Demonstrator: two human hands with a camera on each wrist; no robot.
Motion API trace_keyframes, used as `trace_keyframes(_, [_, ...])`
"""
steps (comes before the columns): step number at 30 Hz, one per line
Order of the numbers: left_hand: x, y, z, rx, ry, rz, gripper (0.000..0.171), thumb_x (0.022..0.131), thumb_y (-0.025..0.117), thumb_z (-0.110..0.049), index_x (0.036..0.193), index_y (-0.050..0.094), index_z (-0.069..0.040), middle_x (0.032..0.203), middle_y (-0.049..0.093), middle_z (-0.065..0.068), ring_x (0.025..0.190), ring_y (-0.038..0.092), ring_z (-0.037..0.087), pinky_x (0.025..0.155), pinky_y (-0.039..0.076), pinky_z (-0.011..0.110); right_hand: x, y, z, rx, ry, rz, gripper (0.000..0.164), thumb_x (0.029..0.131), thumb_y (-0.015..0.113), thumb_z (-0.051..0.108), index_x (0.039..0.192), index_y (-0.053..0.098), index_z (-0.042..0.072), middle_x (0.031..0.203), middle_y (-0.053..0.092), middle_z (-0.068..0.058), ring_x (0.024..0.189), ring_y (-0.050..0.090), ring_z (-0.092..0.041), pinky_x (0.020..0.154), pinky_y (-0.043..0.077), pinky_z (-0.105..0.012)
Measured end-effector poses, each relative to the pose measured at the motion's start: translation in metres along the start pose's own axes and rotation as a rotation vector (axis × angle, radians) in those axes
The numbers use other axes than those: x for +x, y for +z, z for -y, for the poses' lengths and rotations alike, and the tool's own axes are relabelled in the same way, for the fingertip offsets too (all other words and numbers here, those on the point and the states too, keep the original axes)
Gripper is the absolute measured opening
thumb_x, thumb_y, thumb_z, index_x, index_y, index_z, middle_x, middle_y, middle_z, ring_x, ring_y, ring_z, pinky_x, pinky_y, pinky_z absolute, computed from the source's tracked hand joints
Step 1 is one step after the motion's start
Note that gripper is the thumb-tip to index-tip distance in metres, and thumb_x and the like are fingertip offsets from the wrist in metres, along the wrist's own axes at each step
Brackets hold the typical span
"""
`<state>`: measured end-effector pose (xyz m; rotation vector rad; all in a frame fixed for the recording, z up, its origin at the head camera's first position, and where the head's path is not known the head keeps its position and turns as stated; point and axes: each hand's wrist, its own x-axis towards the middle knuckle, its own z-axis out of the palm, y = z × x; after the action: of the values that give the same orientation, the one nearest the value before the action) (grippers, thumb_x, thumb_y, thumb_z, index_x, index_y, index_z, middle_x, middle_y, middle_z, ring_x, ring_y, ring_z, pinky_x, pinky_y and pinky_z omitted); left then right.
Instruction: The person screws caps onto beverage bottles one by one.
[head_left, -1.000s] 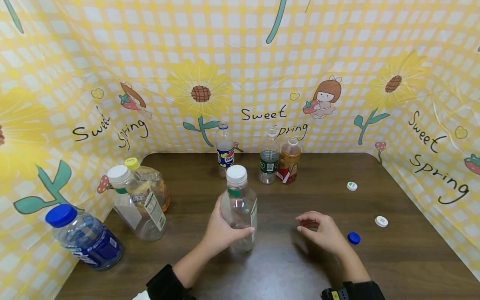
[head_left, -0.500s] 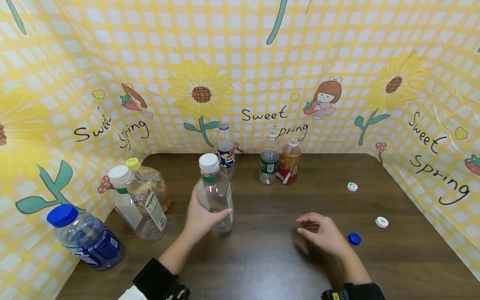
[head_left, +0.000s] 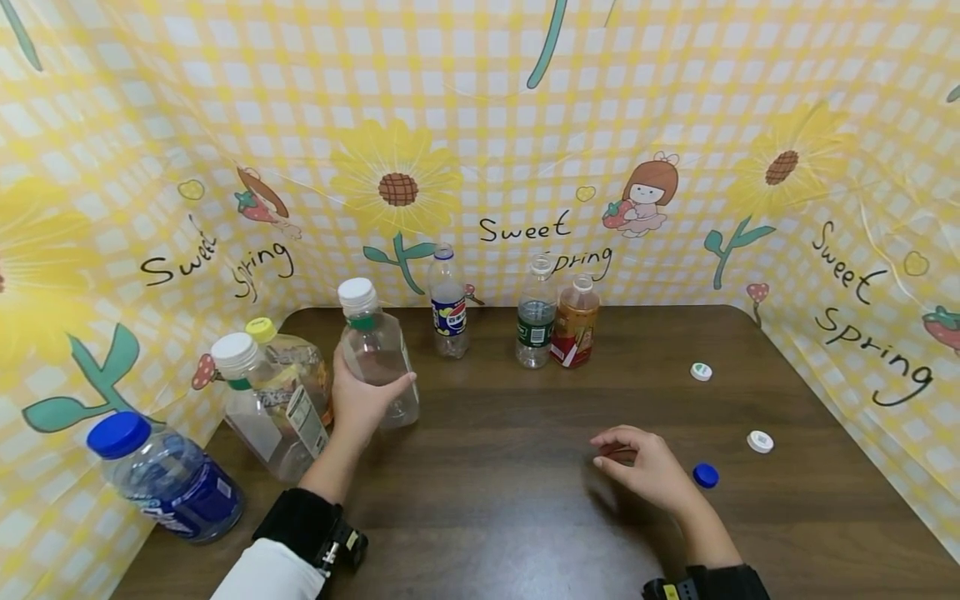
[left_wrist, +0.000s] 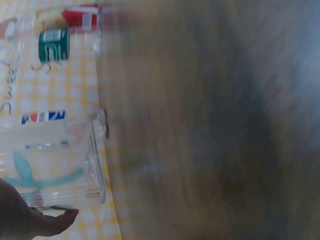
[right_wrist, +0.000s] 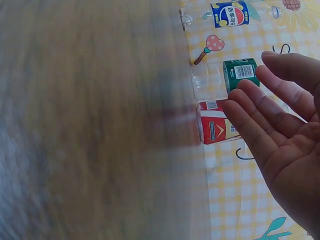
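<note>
My left hand [head_left: 363,402] grips a large clear plastic bottle [head_left: 375,354] with a white cap and a green neck ring. The bottle stands nearly upright at the left back of the table, with the thumb across its near side. In the left wrist view the clear bottle [left_wrist: 55,165] lies sideways in the picture, its base edge showing above the thumb. My right hand [head_left: 648,467] is held over the right part of the table, fingers loosely bent around nothing. The right wrist view shows the palm [right_wrist: 300,155] with relaxed fingers. A blue cap [head_left: 706,476] lies beside that hand.
At left stand a blue-capped bottle [head_left: 180,492], another white-capped clear bottle [head_left: 262,417] and a yellow-capped bottle [head_left: 300,354]. Capless bottles stand at the back: a Pepsi-labelled one [head_left: 450,317], a green-labelled one [head_left: 536,333] and an orange-red one [head_left: 575,325]. Two white caps [head_left: 760,442] lie at right.
My left hand has carried the clear bottle from the middle of the table leftward and back, close to the yellow-capped bottle. My right hand has stayed in place.
</note>
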<state>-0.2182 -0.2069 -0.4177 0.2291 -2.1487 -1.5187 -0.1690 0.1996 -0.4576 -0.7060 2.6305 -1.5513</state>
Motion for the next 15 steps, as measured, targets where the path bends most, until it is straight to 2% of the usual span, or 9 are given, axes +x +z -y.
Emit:
trace_keyframes(5, [0.017, -0.001, 0.005, -0.006, -0.042, -0.091, 0.111, 0.065, 0.091, -0.017, 0.152, 0.024, -0.018, 0.143, 0.043, 0.015, 0.13, 0.04, 0.031, 0.109, 0.032, 0.049, 0.0, 0.0, 0.001, 0.009, -0.008, 0.011, 0.021, 0.087, 0.072, 0.003, 0.106, 0.068, -0.004, 0.109, 0.066, -0.02, 0.092, 0.067, -0.022, 0.081, 0.056, -0.035])
trace_keyframes(9, [0.027, 0.004, 0.007, -0.013, -0.097, -0.144, 0.114, 0.066, 0.091, -0.021, 0.154, 0.019, -0.022, 0.147, 0.039, 0.012, 0.134, 0.037, 0.029, 0.11, 0.031, 0.047, 0.0, 0.0, 0.003, 0.027, -0.003, 0.009, 0.022, 0.086, 0.073, 0.004, 0.106, 0.068, -0.003, 0.11, 0.066, -0.019, 0.092, 0.067, -0.025, 0.081, 0.056, -0.034])
trace_keyframes(15, [0.041, 0.012, 0.01, -0.027, -0.11, -0.219, 0.114, 0.066, 0.091, -0.023, 0.155, 0.018, -0.024, 0.15, 0.037, 0.009, 0.135, 0.036, 0.025, 0.109, 0.033, 0.044, 0.001, 0.001, 0.005, 0.039, 0.001, 0.013, 0.022, 0.086, 0.073, 0.004, 0.107, 0.068, -0.003, 0.111, 0.066, -0.016, 0.092, 0.067, -0.024, 0.08, 0.056, -0.032])
